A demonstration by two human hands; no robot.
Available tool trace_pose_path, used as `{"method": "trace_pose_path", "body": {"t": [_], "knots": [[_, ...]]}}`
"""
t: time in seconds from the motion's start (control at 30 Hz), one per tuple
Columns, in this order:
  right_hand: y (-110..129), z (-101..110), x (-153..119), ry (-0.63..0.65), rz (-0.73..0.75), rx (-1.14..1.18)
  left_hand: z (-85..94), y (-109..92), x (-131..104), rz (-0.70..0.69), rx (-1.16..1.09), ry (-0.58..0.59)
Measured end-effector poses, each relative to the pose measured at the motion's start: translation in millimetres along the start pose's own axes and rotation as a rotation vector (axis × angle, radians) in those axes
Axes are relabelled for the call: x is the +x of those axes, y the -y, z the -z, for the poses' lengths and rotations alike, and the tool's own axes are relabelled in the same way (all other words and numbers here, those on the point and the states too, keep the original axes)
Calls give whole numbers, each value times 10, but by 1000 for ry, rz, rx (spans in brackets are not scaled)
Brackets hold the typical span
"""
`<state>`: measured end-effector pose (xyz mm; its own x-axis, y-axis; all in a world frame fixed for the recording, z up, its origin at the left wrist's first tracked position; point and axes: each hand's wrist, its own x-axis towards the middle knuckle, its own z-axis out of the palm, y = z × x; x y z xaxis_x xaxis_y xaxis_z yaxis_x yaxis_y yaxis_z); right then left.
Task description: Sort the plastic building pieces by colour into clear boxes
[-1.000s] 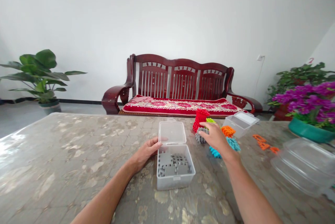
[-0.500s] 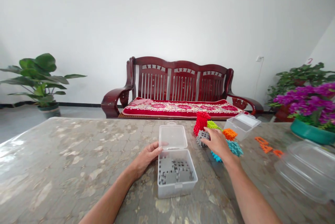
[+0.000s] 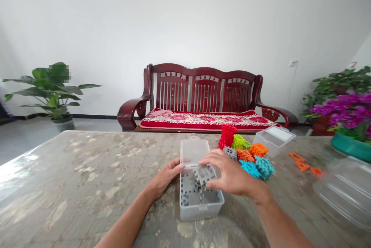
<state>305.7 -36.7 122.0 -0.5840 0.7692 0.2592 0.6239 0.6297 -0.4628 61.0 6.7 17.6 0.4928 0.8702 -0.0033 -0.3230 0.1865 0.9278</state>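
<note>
A clear plastic box (image 3: 202, 213) stands on the table with its lid (image 3: 194, 151) flipped back, holding flat grey interlocking blocks (image 3: 188, 184). My left hand (image 3: 170, 170) grips the box's far left corner by the hinge, thumb over the rim. Over the box's opening, my right hand (image 3: 226, 172) pinches a grey interlocking block piece (image 3: 205, 174) between thumb and fingers. Just beyond that hand are another grey block cluster (image 3: 230, 152), a red one (image 3: 227, 136), a lime green one (image 3: 240, 141), orange ones (image 3: 259, 150) and blue ones (image 3: 264, 167).
Behind the clusters stands a second open clear box (image 3: 271, 145). Loose orange pieces (image 3: 303, 166) lie to the right, near clear plastic containers (image 3: 344, 190). A teal flowerpot (image 3: 349, 146) sits at the table's right edge. Across the table is a wooden bench (image 3: 203, 93).
My right hand has moved left from the coloured clusters to above the box, carrying a grey block piece. My left hand stays on the box. The view has shifted slightly left.
</note>
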Motion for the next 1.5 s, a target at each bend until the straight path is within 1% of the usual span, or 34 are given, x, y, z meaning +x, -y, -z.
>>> {"method": "trace_pose_path", "body": {"t": [0.1, 0.3, 0.43, 0.7, 0.83, 0.93, 0.97, 1.03, 1.1, 1.13, 1.17, 1.27, 1.33, 1.4, 1.5], "knots": [[9, -60, 10, 29, 44, -38, 2, -8, 1, 3, 18, -19], [11, -169, 35, 19, 38, -33, 10, 1, -7, 15, 15, -44], [12, -252, 55, 61, 30, -27, 28, 22, 0, 2, 18, -42], [54, -272, 51, 83, 59, 7, 26, 18, -5, 24, -7, -25], [75, -334, 59, 58, 64, -28, 34, 35, 1, 37, -20, -31], [48, -322, 82, 27, 65, 50, 43, 39, 3, 44, -19, -30], [10, -291, 91, -10, 46, 86, 44, 37, 2, 45, -13, -27], [-135, -192, 105, -136, -46, 117, 44, 29, -4, 47, 4, -31], [-368, -71, 102, -282, -193, 63, 39, 17, -12, 46, 17, -41], [-507, -16, 93, -328, -268, 8, 36, 11, -15, 45, 21, -44], [-649, 30, 78, -345, -341, -57, 31, 5, -18, 45, 22, -47], [-1011, 102, 17, -306, -463, -231, 19, -13, -22, 55, 22, -51], [-1148, 106, -20, -261, -491, -305, 19, -19, -20, 65, 21, -54], [-1201, 100, -42, -226, -498, -353, 25, -19, -16, 64, 21, -49], [-1197, 104, -51, -180, -504, -402, 35, -20, -11, 53, 31, -28]]}}
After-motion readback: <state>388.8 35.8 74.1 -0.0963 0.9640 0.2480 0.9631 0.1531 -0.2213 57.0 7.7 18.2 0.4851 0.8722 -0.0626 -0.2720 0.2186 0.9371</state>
